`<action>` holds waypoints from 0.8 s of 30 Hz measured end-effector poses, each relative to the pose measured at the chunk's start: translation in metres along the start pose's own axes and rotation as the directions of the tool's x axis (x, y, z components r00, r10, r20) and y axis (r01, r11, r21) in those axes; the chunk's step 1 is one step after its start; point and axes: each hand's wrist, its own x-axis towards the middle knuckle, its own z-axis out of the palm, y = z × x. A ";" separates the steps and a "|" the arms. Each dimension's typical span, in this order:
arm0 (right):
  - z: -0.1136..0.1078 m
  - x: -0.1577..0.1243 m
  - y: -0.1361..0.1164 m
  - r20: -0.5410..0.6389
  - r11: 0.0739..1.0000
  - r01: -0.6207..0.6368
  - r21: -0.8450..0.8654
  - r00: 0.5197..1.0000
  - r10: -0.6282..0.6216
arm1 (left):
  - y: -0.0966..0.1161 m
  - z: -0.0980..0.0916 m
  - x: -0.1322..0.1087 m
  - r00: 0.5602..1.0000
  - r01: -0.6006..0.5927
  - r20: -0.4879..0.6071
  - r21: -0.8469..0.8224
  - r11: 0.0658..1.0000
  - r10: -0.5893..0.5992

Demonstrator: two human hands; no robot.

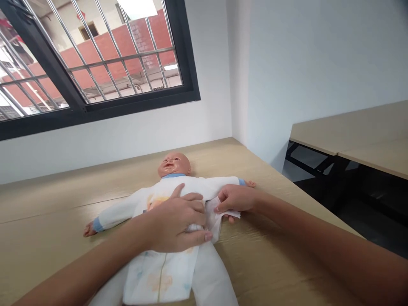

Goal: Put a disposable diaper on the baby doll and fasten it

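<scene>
A baby doll (174, 164) lies face up on the wooden table (274, 263), dressed in a white printed sleepsuit (159, 276) with blue cuffs. My left hand (175, 223) rests on the doll's belly, fingers curled around a fold of the white cloth. My right hand (234, 199) is at the doll's side under its outstretched arm, pinching the edge of the sleepsuit flap (215, 219). Both forearms reach in from the bottom of the view.
A barred window (95, 55) with a dark frame runs along the wall behind the table. A second wooden table (357, 136) on black legs stands to the right across a gap. White walls meet in the corner behind the doll.
</scene>
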 end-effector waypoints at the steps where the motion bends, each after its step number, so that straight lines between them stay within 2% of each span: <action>1: 0.000 0.001 0.001 0.004 1.000 0.010 0.017 1.000 -0.010 | -0.001 0.002 0.000 1.000 0.008 -0.004 -0.006 1.000 -0.008; 11: -0.001 0.005 0.013 0.007 0.989 0.059 0.133 0.998 -0.060 | -0.001 0.007 -0.006 0.996 0.003 -0.092 0.011 1.000 -0.002; 13: -0.001 0.004 0.013 0.056 0.983 0.052 0.178 0.996 -0.062 | 0.000 0.008 -0.006 0.994 0.011 -0.110 0.038 0.999 -0.007; 16: -0.002 0.000 0.007 0.105 0.993 0.017 0.115 0.994 -0.029 | 0.002 0.009 -0.006 0.994 0.036 -0.107 0.060 0.998 -0.030; 19: -0.002 -0.003 0.001 0.072 0.999 -0.015 0.028 0.997 0.013 | 0.006 0.009 -0.005 0.991 0.085 -0.109 0.083 0.993 -0.076; 24: -0.003 -0.004 0.000 0.068 0.994 -0.059 0.097 0.996 0.053 | 0.009 0.010 -0.003 0.983 0.150 -0.124 0.100 0.984 -0.137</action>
